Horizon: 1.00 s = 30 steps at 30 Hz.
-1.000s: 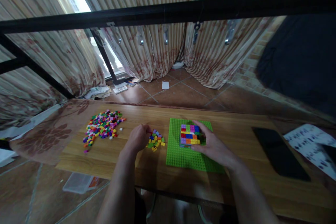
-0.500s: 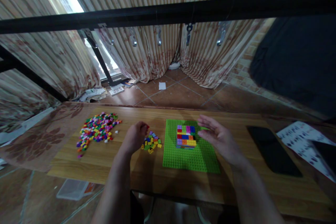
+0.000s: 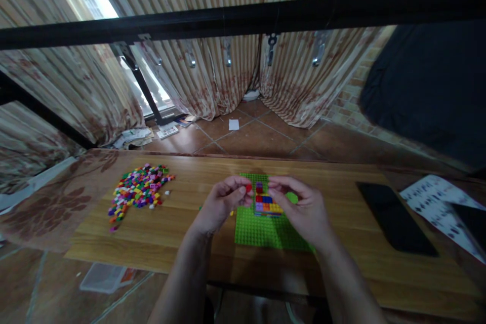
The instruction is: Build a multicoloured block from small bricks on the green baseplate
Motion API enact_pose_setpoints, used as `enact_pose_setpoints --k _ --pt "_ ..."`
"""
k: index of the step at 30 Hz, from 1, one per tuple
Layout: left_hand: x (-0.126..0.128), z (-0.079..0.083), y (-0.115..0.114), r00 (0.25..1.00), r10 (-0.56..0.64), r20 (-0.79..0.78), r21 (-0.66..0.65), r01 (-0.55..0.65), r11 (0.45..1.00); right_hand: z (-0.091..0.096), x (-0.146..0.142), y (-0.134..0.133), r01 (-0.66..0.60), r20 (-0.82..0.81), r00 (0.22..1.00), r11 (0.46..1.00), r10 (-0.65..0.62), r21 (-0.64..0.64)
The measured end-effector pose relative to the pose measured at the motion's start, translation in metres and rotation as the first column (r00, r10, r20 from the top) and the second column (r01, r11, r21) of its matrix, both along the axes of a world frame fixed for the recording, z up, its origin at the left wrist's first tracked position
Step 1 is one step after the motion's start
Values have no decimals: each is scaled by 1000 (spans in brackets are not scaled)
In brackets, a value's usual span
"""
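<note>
My left hand (image 3: 226,200) is closed in a pinch on a small red brick (image 3: 248,188), just left of the stacked bricks. My right hand (image 3: 301,203) is curved over the right side of the stack, thumb and forefinger tips apart, with no brick visible between them. Whether its fingertips touch the stack I cannot tell. The low block of multicoloured bricks (image 3: 264,206) sits on a green studded baseplate (image 3: 252,235); my fingers hide part of its top. Of the small brick group left of the baseplate, only bits show past my left hand.
A large heap of mixed bricks (image 3: 140,187) lies on the left of the wooden table (image 3: 182,243). On the right are a dark flat panel (image 3: 395,217) and a printed sheet (image 3: 429,197). A black bar (image 3: 243,17) crosses beyond the table. A clear plastic box (image 3: 102,278) is on the floor.
My left hand has moved right, carrying the red brick to the stack, and now covers most of the small brick group. My right hand has come left over the stack, its fingers more curled.
</note>
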<state>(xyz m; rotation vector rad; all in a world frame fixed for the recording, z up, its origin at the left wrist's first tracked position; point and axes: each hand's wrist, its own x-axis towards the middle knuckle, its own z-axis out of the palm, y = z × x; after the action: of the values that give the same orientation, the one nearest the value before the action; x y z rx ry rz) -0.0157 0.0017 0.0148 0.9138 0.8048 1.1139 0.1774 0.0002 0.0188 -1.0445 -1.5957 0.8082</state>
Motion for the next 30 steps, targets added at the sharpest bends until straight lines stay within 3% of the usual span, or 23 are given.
enact_pose_setpoints --k 6,14,17,22,26,30 --pt "18 1 -2 992 -39 122 79 29 996 7 -16 -3 -64 48 997 998 62 27" --pt "26 -3 -3 999 -19 44 80 15 997 11 -14 -4 -59 14 998 998 59 -33" --pt "25 -3 -1 998 48 -43 59 -46 997 9 -1 0 22 -24 999 997 -24 -70" --pt "21 -12 7 942 277 -190 47 -273 961 2 36 10 168 -58 982 974 -178 -151" --pt "22 -22 10 872 379 -310 137 -354 925 -6 47 11 119 32 993 968 -115 -220" --pt "27 -27 8 809 390 -440 206 -332 921 -11 42 9 62 155 988 969 -25 -238"
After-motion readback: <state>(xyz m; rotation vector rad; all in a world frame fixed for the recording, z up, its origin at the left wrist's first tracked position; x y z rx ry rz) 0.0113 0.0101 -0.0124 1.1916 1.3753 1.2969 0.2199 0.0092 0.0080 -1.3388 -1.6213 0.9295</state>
